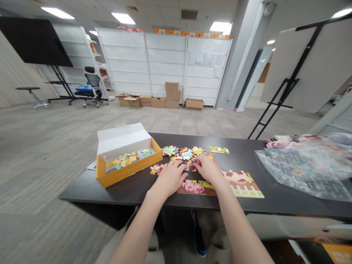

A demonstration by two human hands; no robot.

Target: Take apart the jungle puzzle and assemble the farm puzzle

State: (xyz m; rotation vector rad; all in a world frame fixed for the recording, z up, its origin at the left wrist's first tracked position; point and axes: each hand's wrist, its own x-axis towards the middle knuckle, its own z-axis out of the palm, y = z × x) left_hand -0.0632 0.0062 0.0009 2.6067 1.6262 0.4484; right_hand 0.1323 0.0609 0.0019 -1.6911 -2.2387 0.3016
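Observation:
Joined puzzle pieces [242, 178] form a strip with a white fence and a pink spotted animal near the table's front edge. My left hand [171, 176] lies palm down over loose pieces just left of centre, its fingers apart. My right hand [206, 168] is bent at a small piece [190, 165] between the hands, thumb and fingertips close together on its right side. Beyond both hands is a pile of loose pieces [186, 153]. One green piece [219, 150] lies apart behind my right hand. An open yellow box [128, 172] of pieces is at the left.
The dark table [275, 200] carries a clear plastic bag [305, 168] at the right. A yellow-printed box [339, 253] sits low at the right. Beyond the table are cardboard boxes [172, 96], an office chair [92, 86] and a whiteboard stand [286, 88].

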